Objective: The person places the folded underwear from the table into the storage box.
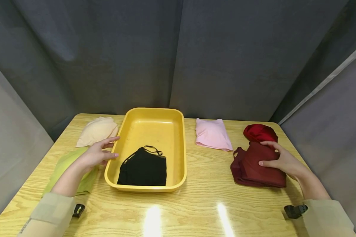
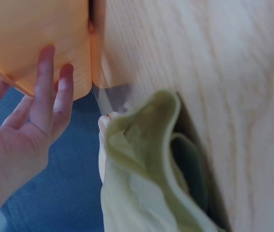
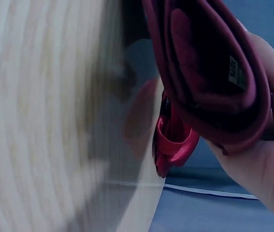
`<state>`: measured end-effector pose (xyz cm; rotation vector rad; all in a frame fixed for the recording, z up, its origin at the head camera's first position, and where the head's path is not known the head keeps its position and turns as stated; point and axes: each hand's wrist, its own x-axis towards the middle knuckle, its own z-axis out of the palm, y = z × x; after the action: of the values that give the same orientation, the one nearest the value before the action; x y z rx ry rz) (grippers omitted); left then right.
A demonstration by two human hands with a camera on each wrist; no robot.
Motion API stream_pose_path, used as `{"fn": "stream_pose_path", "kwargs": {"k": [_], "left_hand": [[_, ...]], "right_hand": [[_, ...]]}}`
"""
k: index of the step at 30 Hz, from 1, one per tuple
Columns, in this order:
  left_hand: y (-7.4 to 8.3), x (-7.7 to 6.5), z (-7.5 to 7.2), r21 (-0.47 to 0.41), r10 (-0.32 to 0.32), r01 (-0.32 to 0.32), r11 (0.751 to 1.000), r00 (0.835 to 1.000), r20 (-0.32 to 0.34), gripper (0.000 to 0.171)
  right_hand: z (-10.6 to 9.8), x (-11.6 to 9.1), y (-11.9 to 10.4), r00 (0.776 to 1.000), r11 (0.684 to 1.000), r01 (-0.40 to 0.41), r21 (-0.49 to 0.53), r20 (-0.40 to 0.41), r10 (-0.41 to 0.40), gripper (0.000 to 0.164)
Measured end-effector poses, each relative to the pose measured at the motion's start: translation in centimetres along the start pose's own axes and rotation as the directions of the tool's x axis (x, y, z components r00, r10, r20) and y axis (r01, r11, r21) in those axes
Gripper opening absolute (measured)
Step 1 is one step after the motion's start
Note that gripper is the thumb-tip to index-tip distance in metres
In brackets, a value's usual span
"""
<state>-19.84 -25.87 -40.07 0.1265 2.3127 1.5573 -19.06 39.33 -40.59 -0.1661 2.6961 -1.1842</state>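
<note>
My right hand (image 1: 284, 160) grips a folded maroon bra (image 1: 259, 164) at the right of the table, thumb on its top and fingers round its far side. In the right wrist view the layered folds of the maroon bra (image 3: 214, 72) and a small label inside show. My left hand (image 1: 96, 154) is at the left rim of a yellow tray (image 1: 184, 144), its fingers extended. The left wrist view shows the fingertips against the tray's outer wall (image 2: 11, 38). A folded black strappy top (image 1: 143, 168) lies in the tray's near end.
Behind the maroon bra lies a red satin bundle (image 1: 259, 132). A folded pink garment (image 1: 212, 134) sits right of the tray. To its left are a cream garment (image 1: 96, 131) and a green one (image 1: 87, 181). Grey curtains (image 1: 130, 56) enclose the table's back and sides.
</note>
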Motion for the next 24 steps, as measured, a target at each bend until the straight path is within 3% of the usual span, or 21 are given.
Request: {"fn": "stream_pose_path", "kwargs": {"k": [7, 24], "left_hand": [[0.1, 0.0, 0.0, 0.013, -0.005, 0.005, 1.0, 1.0, -0.006, 0.073], [0.1, 0.0, 0.0, 0.017, 0.001, -0.001, 1.0, 1.0, -0.005, 0.073]], "right_hand": [[0.1, 0.0, -0.6, 0.998, 0.999, 0.049, 0.019, -0.035, -0.048, 0.067], [0.2, -0.7, -4.2, 0.991, 0.993, 0.122, 0.0, -0.051, -0.122, 0.065]]}}
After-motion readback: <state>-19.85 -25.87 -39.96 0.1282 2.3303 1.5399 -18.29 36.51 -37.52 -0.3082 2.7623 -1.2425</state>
